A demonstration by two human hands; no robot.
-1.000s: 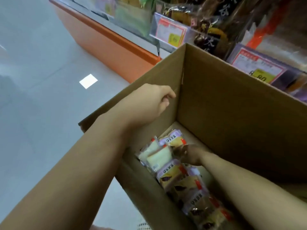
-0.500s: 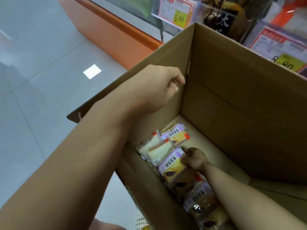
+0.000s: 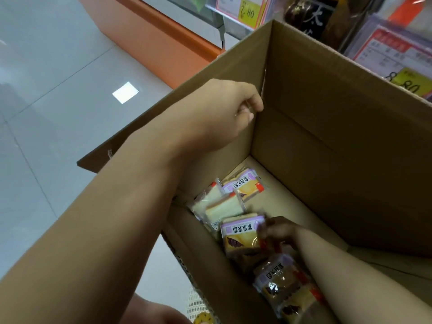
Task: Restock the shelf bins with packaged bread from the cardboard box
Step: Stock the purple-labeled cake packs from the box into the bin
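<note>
We reach into the box (image 3: 327, 136) for a bread pack (image 3: 240, 235).
Our left hand (image 3: 219, 113) clenches the box's left wall. Our right hand (image 3: 279, 230) pinches the pack's edge, low inside the box. The slick wrapper could slip and the pack drop.

Matt brown cardboard, rough and fluted at its cut rims, makes up the box (image 3: 327, 136) at centre. Inside it, toward 5 o'clock, the bread packs (image 3: 240, 232) are wrapped in glossy, crinkled plastic film that catches the light. At 10 o'clock the floor (image 3: 58, 90) is smooth polished tile with a bright reflection. At 12 o'clock paper price tags (image 3: 247, 8) sit behind clear shiny plastic, and the orange plinth (image 3: 159, 43) nearby looks smooth.
</note>
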